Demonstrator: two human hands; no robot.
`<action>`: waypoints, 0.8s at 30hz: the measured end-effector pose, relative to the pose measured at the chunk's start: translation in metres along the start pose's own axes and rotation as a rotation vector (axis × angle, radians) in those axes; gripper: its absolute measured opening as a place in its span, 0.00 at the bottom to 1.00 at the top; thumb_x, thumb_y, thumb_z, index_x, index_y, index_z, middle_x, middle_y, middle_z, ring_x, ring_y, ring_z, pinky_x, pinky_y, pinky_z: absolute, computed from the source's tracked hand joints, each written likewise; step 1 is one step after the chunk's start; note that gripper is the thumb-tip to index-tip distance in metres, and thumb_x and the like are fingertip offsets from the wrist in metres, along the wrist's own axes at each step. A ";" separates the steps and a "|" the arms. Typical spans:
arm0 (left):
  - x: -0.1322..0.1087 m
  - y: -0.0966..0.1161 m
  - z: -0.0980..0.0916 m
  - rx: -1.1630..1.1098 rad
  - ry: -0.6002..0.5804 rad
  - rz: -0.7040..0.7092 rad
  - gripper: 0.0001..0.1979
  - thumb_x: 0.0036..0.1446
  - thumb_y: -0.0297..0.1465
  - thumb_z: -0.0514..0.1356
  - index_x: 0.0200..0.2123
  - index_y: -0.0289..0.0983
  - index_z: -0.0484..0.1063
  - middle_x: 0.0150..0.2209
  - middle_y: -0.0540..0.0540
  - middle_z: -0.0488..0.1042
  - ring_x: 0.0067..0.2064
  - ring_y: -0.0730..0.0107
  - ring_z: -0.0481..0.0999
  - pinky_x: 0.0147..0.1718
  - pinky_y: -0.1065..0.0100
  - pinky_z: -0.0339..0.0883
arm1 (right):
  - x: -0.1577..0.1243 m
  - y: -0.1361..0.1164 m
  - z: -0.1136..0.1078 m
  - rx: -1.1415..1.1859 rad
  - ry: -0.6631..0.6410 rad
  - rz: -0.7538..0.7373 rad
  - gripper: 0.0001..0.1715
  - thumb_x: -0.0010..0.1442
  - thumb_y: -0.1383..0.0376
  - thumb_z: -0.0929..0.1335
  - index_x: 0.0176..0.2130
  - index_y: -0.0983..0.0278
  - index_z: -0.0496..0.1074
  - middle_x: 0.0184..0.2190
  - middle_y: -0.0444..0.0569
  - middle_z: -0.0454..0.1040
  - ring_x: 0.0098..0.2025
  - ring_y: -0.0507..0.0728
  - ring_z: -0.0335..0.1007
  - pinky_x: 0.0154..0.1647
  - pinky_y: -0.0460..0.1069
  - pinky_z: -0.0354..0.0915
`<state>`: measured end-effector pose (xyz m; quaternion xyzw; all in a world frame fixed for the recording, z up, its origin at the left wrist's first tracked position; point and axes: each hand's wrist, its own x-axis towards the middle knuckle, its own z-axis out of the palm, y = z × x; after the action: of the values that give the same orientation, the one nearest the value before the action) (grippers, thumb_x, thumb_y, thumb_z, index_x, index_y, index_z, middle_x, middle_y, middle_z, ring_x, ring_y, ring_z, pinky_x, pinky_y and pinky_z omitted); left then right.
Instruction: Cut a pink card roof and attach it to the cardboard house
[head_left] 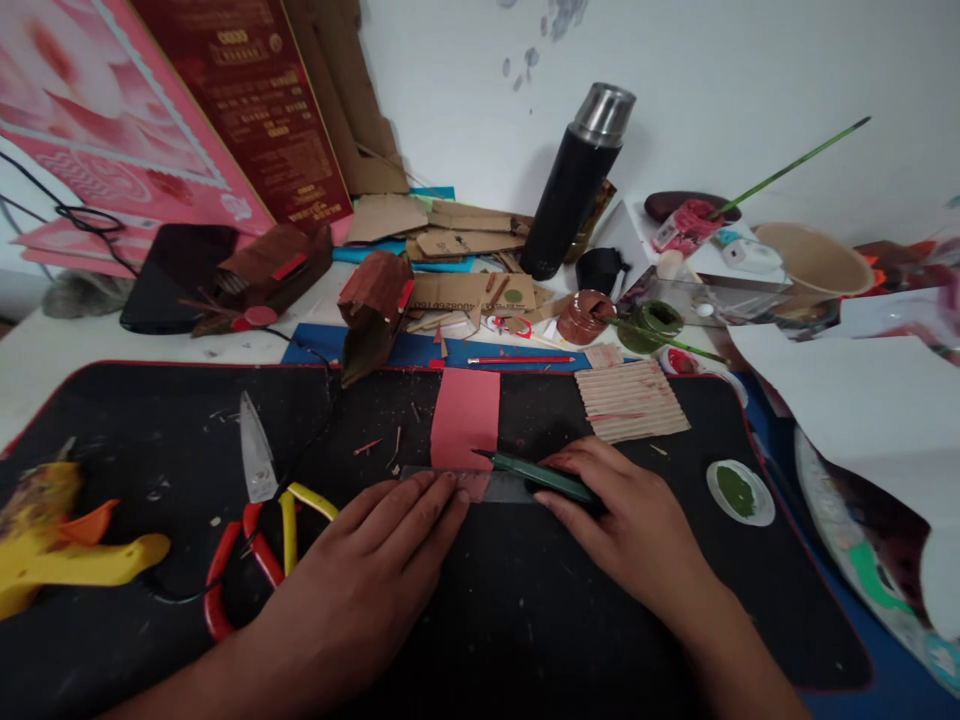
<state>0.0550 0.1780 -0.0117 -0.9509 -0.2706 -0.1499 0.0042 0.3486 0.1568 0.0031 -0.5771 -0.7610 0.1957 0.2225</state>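
Setting: a small craft corner, apparently in a home. A white tabletop stands against a plain wall marked with grey blotches. Craft evidence: yellow glue gun, scissors, clear ruler and pink card on a red-edged black mat; open brown paint jar and green paint jar; a lid holding green paint; cardboard scraps heaped at the back. Domestic evidence: black flask with metal cap, large pink printed box. Crowded, improvised layout; reads as hobby space rather than fitted workshop.
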 end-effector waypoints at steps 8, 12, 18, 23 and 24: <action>0.000 0.000 0.000 0.019 -0.016 0.010 0.25 0.69 0.22 0.50 0.67 0.32 0.69 0.66 0.44 0.75 0.65 0.56 0.70 0.62 0.55 0.62 | 0.000 -0.001 -0.001 -0.007 0.015 -0.018 0.10 0.74 0.58 0.69 0.48 0.61 0.77 0.44 0.51 0.80 0.43 0.59 0.81 0.42 0.51 0.75; 0.001 0.000 -0.001 0.021 -0.031 0.013 0.27 0.69 0.22 0.50 0.69 0.32 0.67 0.68 0.45 0.74 0.64 0.56 0.70 0.62 0.56 0.62 | 0.000 0.000 0.000 0.002 0.017 -0.017 0.10 0.74 0.59 0.69 0.48 0.61 0.77 0.44 0.51 0.80 0.43 0.59 0.82 0.42 0.51 0.75; 0.000 0.000 0.000 0.018 -0.027 0.025 0.28 0.68 0.22 0.50 0.69 0.31 0.66 0.68 0.43 0.73 0.65 0.55 0.68 0.63 0.56 0.61 | 0.000 0.001 0.002 0.007 0.042 -0.026 0.10 0.74 0.59 0.69 0.49 0.61 0.77 0.44 0.51 0.80 0.43 0.59 0.82 0.42 0.51 0.75; -0.001 0.001 0.000 0.031 -0.034 0.024 0.29 0.66 0.22 0.51 0.69 0.31 0.67 0.66 0.41 0.73 0.65 0.54 0.68 0.63 0.56 0.63 | -0.002 0.002 0.003 0.012 0.047 -0.021 0.09 0.73 0.59 0.70 0.49 0.61 0.76 0.44 0.51 0.80 0.43 0.59 0.82 0.42 0.51 0.75; -0.001 0.001 0.001 0.035 -0.033 0.029 0.29 0.66 0.23 0.52 0.69 0.31 0.67 0.66 0.40 0.74 0.65 0.54 0.68 0.63 0.56 0.63 | -0.002 0.003 0.004 0.010 0.050 -0.022 0.09 0.73 0.59 0.70 0.49 0.61 0.76 0.44 0.51 0.80 0.43 0.60 0.82 0.42 0.52 0.75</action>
<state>0.0550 0.1771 -0.0128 -0.9569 -0.2593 -0.1295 0.0185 0.3491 0.1554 -0.0015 -0.5723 -0.7605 0.1824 0.2466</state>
